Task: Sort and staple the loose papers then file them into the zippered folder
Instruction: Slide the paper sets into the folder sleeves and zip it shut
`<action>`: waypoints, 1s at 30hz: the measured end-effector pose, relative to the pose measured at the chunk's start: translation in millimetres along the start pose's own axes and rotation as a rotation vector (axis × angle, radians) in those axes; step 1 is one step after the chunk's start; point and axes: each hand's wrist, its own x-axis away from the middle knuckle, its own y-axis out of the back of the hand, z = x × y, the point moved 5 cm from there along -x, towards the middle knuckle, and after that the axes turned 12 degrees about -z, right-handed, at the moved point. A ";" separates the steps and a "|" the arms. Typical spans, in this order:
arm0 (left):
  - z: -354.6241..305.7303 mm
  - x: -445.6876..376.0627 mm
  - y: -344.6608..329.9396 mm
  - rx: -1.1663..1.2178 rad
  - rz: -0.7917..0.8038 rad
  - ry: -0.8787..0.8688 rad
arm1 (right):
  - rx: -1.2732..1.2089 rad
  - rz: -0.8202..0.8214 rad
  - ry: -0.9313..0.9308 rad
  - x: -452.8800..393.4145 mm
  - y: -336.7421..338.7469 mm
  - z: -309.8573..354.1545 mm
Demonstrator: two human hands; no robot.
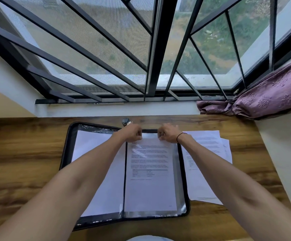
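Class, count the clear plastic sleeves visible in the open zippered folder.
2: left sleeve holding a blank sheet, and right sleeve holding the printed page, its top edge at both hands. More may lie hidden underneath.

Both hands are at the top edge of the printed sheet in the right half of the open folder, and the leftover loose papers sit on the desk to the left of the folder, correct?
Not quite. The head view shows the left hand and right hand at the top of the printed sheet in the right half of the open folder, but the loose papers lie to the folder's right, not left.
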 end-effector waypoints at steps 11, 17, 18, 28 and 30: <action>1.5 9.4 -2.4 0.166 -0.146 0.090 | -0.365 -0.247 -0.186 16.8 -6.9 -16.0; 7.3 26.9 0.1 0.308 -0.272 0.187 | -0.727 -0.402 -0.483 57.6 -24.5 -36.4; 7.3 30.2 -0.7 0.328 -0.286 0.200 | -0.767 -0.361 -0.528 63.6 -30.4 -38.9; -18.1 73.5 -7.5 0.367 -0.286 0.185 | -0.893 0.190 -0.542 101.4 -47.4 -6.4; -26.8 86.2 -8.6 0.483 -0.195 0.220 | -0.970 0.192 -0.500 102.9 -38.9 10.6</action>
